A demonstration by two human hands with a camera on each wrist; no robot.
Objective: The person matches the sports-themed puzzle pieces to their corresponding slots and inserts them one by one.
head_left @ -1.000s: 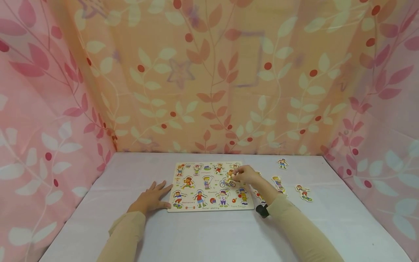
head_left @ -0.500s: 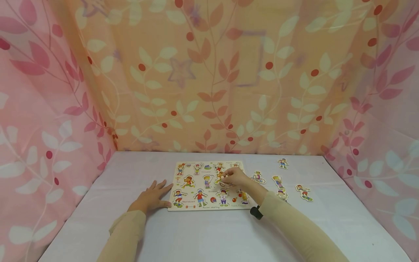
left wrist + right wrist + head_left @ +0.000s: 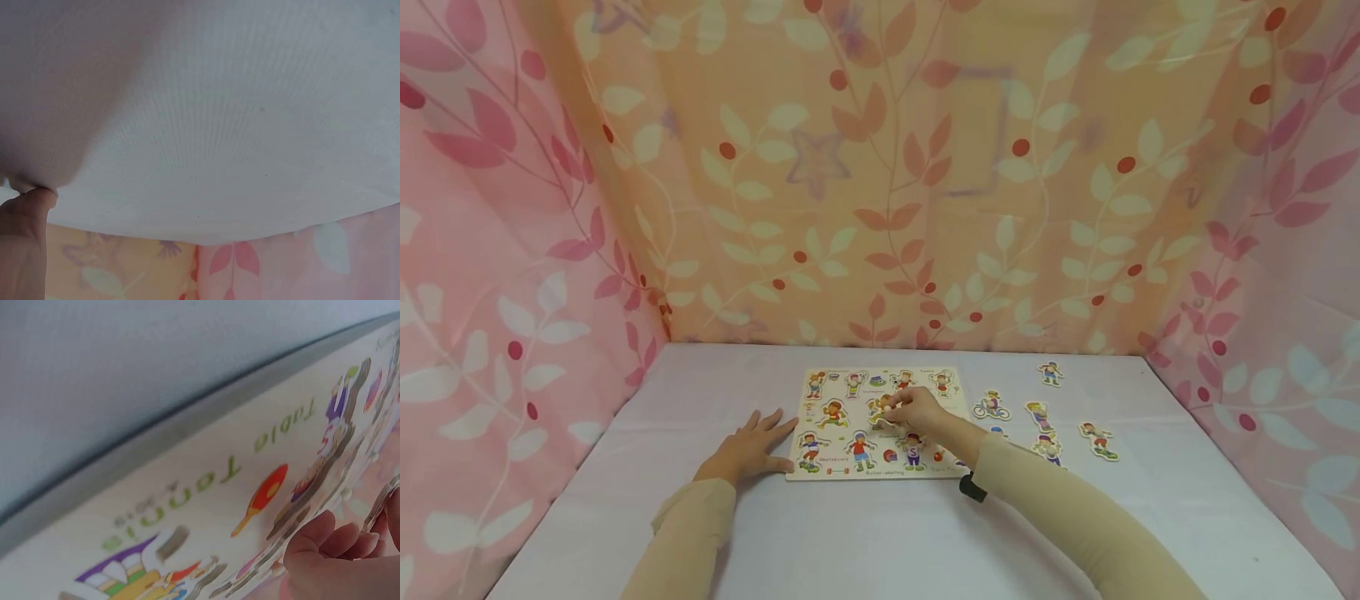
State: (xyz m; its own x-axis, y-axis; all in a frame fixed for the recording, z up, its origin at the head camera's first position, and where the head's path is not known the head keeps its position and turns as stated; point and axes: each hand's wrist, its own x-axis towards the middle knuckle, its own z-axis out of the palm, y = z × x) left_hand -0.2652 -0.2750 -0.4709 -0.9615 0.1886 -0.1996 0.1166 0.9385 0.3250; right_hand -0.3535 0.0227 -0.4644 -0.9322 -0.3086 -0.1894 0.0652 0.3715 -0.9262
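A flat puzzle board (image 3: pixel 855 423) with sports figures lies on the table. My left hand (image 3: pixel 743 452) rests at its left edge, fingers spread; only part of that hand (image 3: pixel 24 234) shows in the left wrist view. Over the board's middle, my right hand (image 3: pixel 920 413) pinches a puzzle piece (image 3: pixel 878 408) of a child figure between thumb and fingers. In the right wrist view the fingers (image 3: pixel 312 537) bend near the board's surface, and the edge of a piece (image 3: pixel 380 501) shows beside them. The right hand and forearm cover part of the board's right side.
Right of the board lie several loose pieces: a cyclist piece (image 3: pixel 992 406), a yellow-haired figure (image 3: pixel 1039 416), a figure piece below it (image 3: pixel 1048 448), a skateboarder (image 3: pixel 1099 442) and one piece farther back (image 3: pixel 1051 373). Another is partly behind the sleeve. Patterned curtains (image 3: pixel 880 208) enclose the table.
My right hand has moved left across the board, carrying the piece from the right part to the middle. The cyclist piece has come into fuller view. My left hand stays in place.
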